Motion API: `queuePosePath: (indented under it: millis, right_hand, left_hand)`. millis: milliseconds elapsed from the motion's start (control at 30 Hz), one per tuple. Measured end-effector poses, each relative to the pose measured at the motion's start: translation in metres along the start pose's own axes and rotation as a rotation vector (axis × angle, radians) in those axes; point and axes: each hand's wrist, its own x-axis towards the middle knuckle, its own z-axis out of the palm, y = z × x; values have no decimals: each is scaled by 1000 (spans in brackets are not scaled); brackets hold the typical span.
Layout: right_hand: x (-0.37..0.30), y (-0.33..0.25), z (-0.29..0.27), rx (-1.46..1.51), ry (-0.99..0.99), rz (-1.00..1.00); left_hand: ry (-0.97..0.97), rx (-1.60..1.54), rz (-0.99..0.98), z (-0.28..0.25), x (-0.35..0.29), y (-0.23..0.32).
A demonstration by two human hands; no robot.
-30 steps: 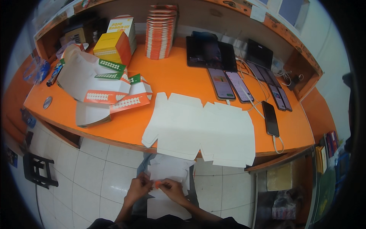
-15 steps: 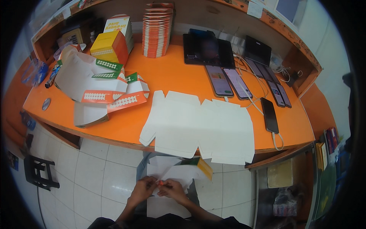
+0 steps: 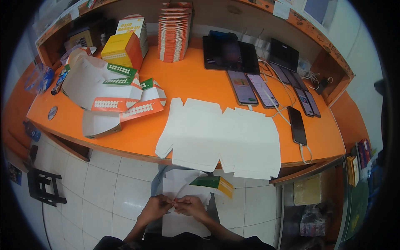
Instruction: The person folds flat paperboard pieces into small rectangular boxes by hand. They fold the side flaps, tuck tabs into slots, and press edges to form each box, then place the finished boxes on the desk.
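My left hand (image 3: 155, 208) and my right hand (image 3: 191, 207) meet over my lap, fingertips pinched close together. A small reddish bit shows between them, too little to name. Beneath them lies a partly folded cardboard box blank (image 3: 185, 225), white inside, its far right flap green and yellow on the outside. Ahead of my hands, a flat white box blank (image 3: 225, 141) lies on the orange desk (image 3: 179, 79), overhanging its front edge.
Partly folded green and orange boxes (image 3: 104, 89) lie on the left, with a yellow box (image 3: 121, 50) behind. A tall stack of folded cartons (image 3: 174, 33) stands at the back. Several phones (image 3: 296, 125) with cables, plus tablets (image 3: 227, 54), occupy the right. A black stool (image 3: 46, 186) stands on the floor.
My hands stay in nearly the same place, fingertips still pinched together. Less of the small reddish bit shows between them now. The view has shifted slightly.
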Motion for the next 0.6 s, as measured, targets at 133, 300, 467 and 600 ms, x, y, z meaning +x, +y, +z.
queuePosePath:
  millis: [133, 300, 467, 600]
  right_hand:
    - [0, -4, 1, -53, -11, -11]
    - [-2, -4, 2, 29, -4, -49]
    - [-2, -1, -1, 82, -7, -102]
    - [0, 2, -3, 21, 4, -75]
  left_hand:
    - [35, 4, 26, 1, -2, -2]
    - [117, 88, 66, 8, 0, 1]
    - [116, 86, 28, 10, 3, 8]
    - [17, 46, 23, 1, -1, 9]
